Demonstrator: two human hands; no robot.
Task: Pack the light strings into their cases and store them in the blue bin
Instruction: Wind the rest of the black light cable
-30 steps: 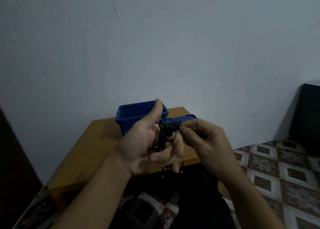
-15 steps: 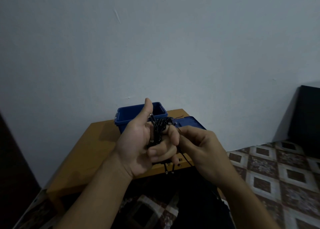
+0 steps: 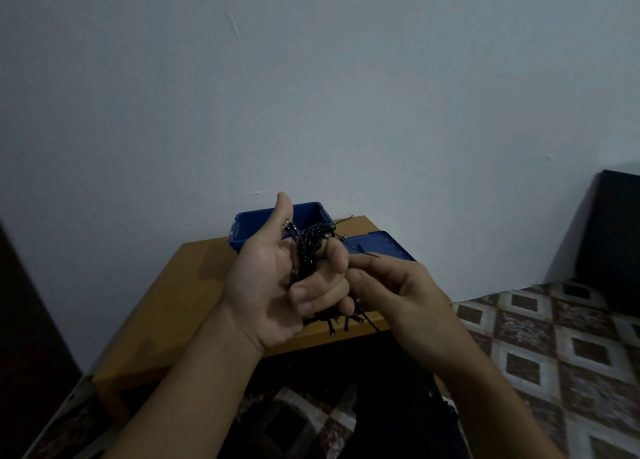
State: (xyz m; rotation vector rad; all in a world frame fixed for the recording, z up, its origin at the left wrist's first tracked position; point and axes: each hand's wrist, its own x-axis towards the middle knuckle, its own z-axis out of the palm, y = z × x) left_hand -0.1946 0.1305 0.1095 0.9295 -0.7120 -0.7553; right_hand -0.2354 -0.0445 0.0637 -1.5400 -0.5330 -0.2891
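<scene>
Wooden table (image 3: 194,285); left hand (image 3: 266,278) clutches bundled light string (image 3: 308,250).

A plain pale wall (image 3: 346,94) fills most of the view, with a few small scuffs; the light is dim and bluish; a low wooden table (image 3: 180,302) stands against the wall; the floor (image 3: 554,337) is tiled in brown and white diamonds; a dark block (image 3: 616,236), perhaps a cabinet, stands at the right; another dark shape (image 3: 27,320) edges the left.
</scene>
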